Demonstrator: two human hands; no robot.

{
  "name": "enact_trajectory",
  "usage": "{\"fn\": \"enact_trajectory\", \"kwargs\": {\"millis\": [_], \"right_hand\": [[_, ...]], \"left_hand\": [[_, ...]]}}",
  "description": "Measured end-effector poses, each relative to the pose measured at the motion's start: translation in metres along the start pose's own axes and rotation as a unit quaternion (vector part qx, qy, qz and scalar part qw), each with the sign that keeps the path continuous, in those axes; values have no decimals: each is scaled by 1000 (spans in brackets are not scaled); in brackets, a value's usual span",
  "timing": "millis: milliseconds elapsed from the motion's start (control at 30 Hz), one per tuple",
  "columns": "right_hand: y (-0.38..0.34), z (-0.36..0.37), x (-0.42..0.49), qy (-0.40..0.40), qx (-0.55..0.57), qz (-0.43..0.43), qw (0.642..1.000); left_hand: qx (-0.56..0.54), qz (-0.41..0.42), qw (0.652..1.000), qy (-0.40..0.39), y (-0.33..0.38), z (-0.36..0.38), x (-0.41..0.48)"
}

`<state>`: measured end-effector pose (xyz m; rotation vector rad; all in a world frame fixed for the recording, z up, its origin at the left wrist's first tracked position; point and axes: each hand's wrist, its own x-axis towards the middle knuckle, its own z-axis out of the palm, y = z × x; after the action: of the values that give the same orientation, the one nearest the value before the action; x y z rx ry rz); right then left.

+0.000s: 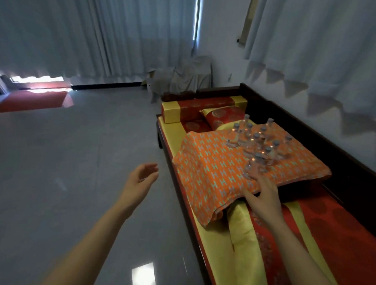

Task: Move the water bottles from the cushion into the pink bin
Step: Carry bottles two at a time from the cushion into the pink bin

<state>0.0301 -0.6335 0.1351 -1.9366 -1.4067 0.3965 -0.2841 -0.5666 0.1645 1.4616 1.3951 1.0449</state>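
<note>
Several clear plastic bottles, upright

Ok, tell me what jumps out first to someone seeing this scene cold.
First, the cluster of clear water bottles standing upright on the bright orange patterned cushion, which lies on a red and yellow daybed along the right wall. Next, the right hand, open, reaching toward the nearest bottle, while the left hand hangs open over the grey floor. No pink bin is in view.
</note>
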Motion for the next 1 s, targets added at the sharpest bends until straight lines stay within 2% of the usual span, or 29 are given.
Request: {"fn": "enact_trajectory", "kwargs": {"millis": [133,267,400,500,633,800,867,1000], "right_hand": [[-3,20,41,5,1,33,999],[-6,64,92,28,7,67,997],[-14,96,143,99,46,136,985],[-14,105,170,144,76,194,967],[6,115,184,203,111,273,934],[47,115,196,221,110,352,903],[72,115,208,245,129,375,885],[143,128,225,238,150,404,871]], "left_hand": [[3,-14,1000,-27,-11,-1,57],[8,14,997,-78,-24,-5,161],[33,47,987,-153,-16,-3,275],[36,41,979,-197,-17,16,335],[82,72,954,-280,-26,72,394],[108,83,923,-361,-33,159,445],[115,89,910,-388,-36,199,465],[134,112,885,-432,-36,261,498]]}}
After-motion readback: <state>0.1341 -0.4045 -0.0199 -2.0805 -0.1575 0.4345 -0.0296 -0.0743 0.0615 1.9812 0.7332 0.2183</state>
